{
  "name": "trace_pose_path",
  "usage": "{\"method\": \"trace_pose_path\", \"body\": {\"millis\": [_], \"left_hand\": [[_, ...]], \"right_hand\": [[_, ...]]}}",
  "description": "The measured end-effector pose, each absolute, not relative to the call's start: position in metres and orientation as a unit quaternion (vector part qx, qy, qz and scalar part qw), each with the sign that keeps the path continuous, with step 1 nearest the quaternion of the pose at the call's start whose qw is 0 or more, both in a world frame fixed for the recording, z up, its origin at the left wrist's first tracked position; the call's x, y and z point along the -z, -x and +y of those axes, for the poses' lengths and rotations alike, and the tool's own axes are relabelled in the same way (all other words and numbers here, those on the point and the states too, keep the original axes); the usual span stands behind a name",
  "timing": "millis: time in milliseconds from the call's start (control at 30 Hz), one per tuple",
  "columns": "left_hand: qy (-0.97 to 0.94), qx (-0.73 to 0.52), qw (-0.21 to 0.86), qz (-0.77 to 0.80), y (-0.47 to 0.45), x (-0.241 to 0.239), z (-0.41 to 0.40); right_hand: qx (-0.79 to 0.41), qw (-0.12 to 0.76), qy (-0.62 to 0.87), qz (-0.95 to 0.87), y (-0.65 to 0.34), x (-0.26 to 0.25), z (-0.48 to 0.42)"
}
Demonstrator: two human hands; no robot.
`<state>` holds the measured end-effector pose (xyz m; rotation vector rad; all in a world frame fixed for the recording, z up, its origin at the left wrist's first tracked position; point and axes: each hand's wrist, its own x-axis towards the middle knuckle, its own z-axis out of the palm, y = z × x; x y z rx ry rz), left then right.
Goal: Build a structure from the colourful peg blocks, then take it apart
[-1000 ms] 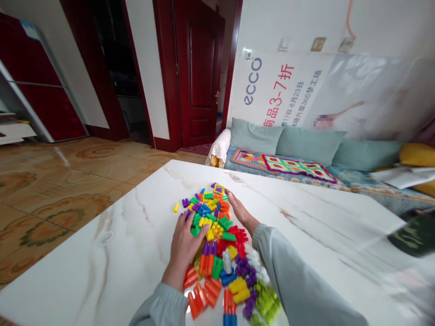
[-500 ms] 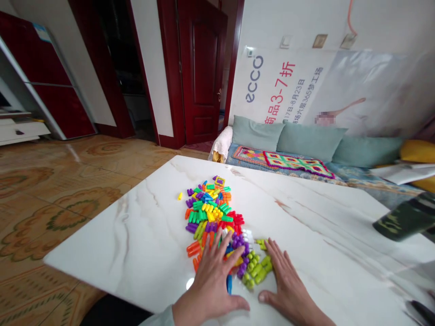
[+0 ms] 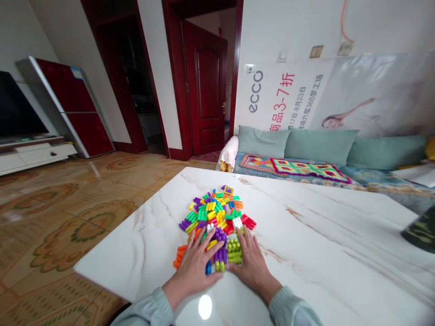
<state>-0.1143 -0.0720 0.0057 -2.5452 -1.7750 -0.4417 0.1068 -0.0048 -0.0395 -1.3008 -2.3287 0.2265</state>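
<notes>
A heap of colourful plastic bullet-shaped toy blocks (image 3: pixel 211 207) lies on the white marble-patterned table (image 3: pixel 136 246). My left hand (image 3: pixel 197 260) rests over the near left part of the heap, fingers spread, with orange blocks (image 3: pixel 180 255) beside it. At the heap's right edge, my right hand (image 3: pixel 251 258) lies with fingers stretched out along the lime-green blocks (image 3: pixel 234 251). Purple blocks (image 3: pixel 220 253) show between the two hands. Neither hand grips a block; some pieces are hidden under the left fingers.
A camouflage-patterned cylinder (image 3: pixel 421 231) stands at the table's right side. Beyond the far table edge is a sofa with green cushions (image 3: pixel 321 145). Tiled floor (image 3: pixel 102 199) lies to the left, with a red fridge (image 3: pixel 73 108) farther back.
My right hand has moved left, bringing the lime-green blocks in against the heap's purple ones. My left hand stays spread over the heap. The head view has shifted, showing more to the left.
</notes>
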Motion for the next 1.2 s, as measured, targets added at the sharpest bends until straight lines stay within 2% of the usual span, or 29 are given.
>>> {"method": "trace_pose_path", "body": {"millis": [233, 333, 433, 533, 600, 667, 833, 1000, 1200], "left_hand": [[0.807, 0.143, 0.050, -0.571, 0.149, 0.001, -0.062], [0.802, 0.162, 0.068, -0.571, 0.157, -0.002, -0.060], [0.796, 0.206, 0.083, -0.563, 0.146, -0.015, -0.058], [0.791, 0.235, 0.090, -0.557, 0.107, -0.029, -0.047], [0.812, 0.224, 0.072, -0.535, 0.070, -0.034, -0.030], [0.838, 0.203, 0.044, -0.505, 0.034, -0.033, -0.005], [0.819, 0.174, -0.008, -0.547, -0.012, -0.020, 0.073], [0.805, 0.132, -0.022, -0.578, -0.005, -0.015, 0.120], [0.801, 0.079, -0.022, -0.593, 0.012, -0.016, 0.134]], "right_hand": [[-0.120, 0.225, 0.482, -0.838, -0.065, 0.033, 0.007], [-0.164, 0.257, 0.466, -0.831, -0.058, 0.031, 0.012], [-0.227, 0.383, 0.440, -0.780, -0.072, 0.028, 0.019], [-0.268, 0.546, 0.495, -0.621, -0.104, 0.030, 0.031], [-0.260, 0.592, 0.554, -0.525, -0.126, 0.035, 0.041], [-0.247, 0.595, 0.595, -0.482, -0.142, 0.042, 0.049], [-0.214, 0.572, 0.619, -0.494, -0.148, 0.054, 0.055], [-0.207, 0.549, 0.622, -0.519, -0.143, 0.051, 0.051], [-0.217, 0.527, 0.638, -0.518, -0.142, 0.045, 0.049]]}}
